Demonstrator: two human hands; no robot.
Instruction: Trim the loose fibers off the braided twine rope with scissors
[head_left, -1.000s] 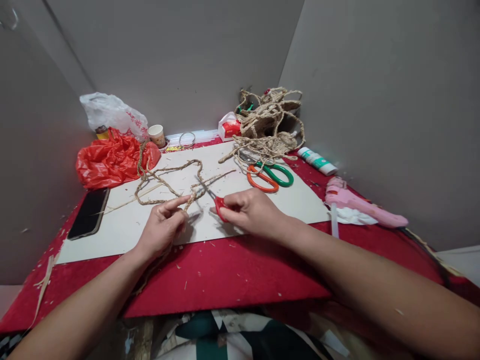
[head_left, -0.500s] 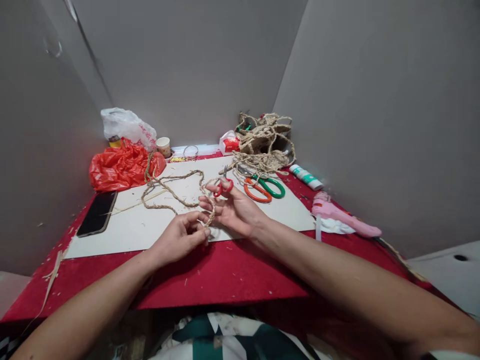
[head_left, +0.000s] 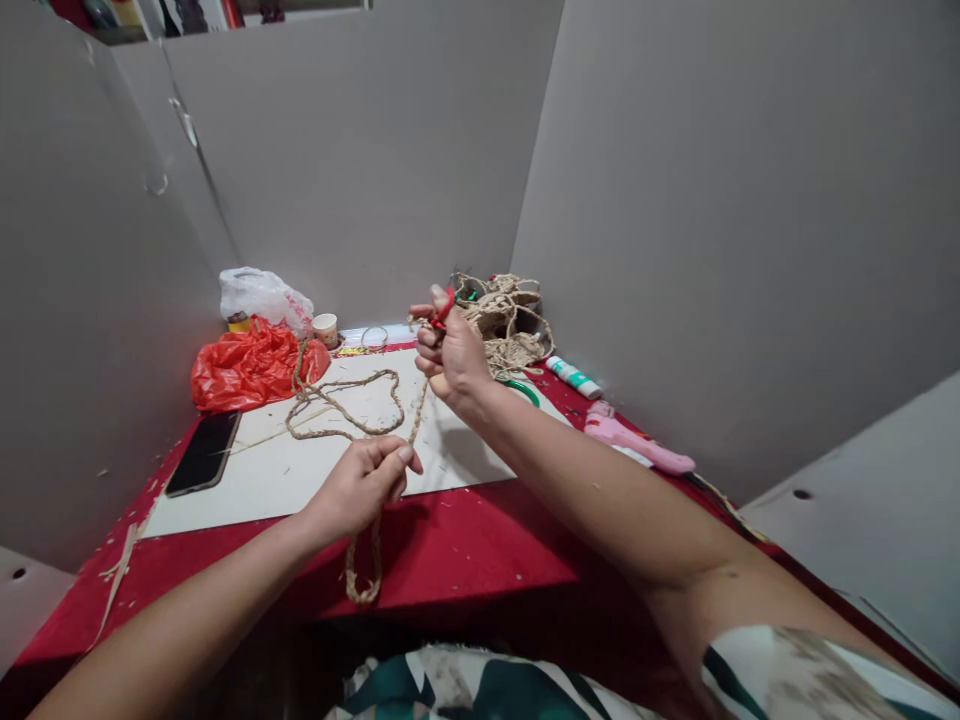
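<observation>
The rope (head_left: 418,412) is in the middle of the frame, thin, light brown and braided, with a rough surface. One short part is stretched nearly straight between the two hands. Another part lies in a wavy loop on the white board (head_left: 262,490), left of centre, and a narrow loop hangs below the left hand (head_left: 367,478), in front of the red cloth (head_left: 465,545).

The left hand pinches the rope between thumb and fingers, with no gap that I can see. The right hand (head_left: 454,350), higher in the frame, has its fingers curled closed on the upper part of the rope; the red scissors (head_left: 445,312) sit at its fingers, and their blades I cannot tell clearly.

The near edge of the board passes behind the left hand, and the cloth's edge is lower. Open room is on the board between the left hand and the phone (head_left: 204,455), with only small scraps. The red bag (head_left: 251,368) bounds it at upper left; the rope pile (head_left: 517,325) stands close behind the right hand.
</observation>
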